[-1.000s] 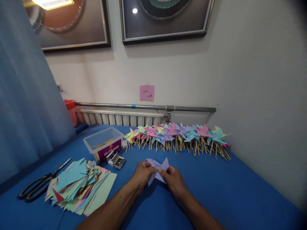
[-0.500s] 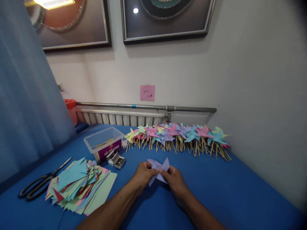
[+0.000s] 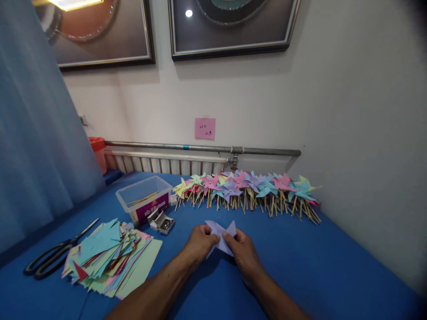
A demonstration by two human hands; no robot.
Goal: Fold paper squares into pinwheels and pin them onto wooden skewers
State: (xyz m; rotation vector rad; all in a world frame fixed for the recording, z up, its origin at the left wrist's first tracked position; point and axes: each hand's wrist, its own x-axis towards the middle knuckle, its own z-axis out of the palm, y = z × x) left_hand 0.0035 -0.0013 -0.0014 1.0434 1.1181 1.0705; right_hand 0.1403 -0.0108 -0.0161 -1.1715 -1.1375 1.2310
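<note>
Between my hands is a lilac paper pinwheel [image 3: 220,230], its pointed blades spread above the blue surface. My left hand [image 3: 200,242] pinches its left side, thumb on top near the middle. My right hand [image 3: 243,249] grips the right side, with the thumb pressed close to the centre. Both hands are closed on the paper, and the fingers underneath are hidden. Beyond them lies a long row of finished-looking pinwheels on sticks [image 3: 245,189] in several colours. A small open box of metal pins [image 3: 166,225] sits left of my left hand.
A pile of coloured paper pieces [image 3: 110,258] lies at the left, with black-handled scissors [image 3: 62,251] beside it. Behind stands a clear plastic tub [image 3: 143,200] with thin sticks inside. A blue curtain [image 3: 43,133] hangs at the left; a pipe [image 3: 203,149] runs along the wall.
My right thumb has shifted slightly up and right on the lilac paper near its centre. Both hands keep hold of it, and the other things lie as before.
</note>
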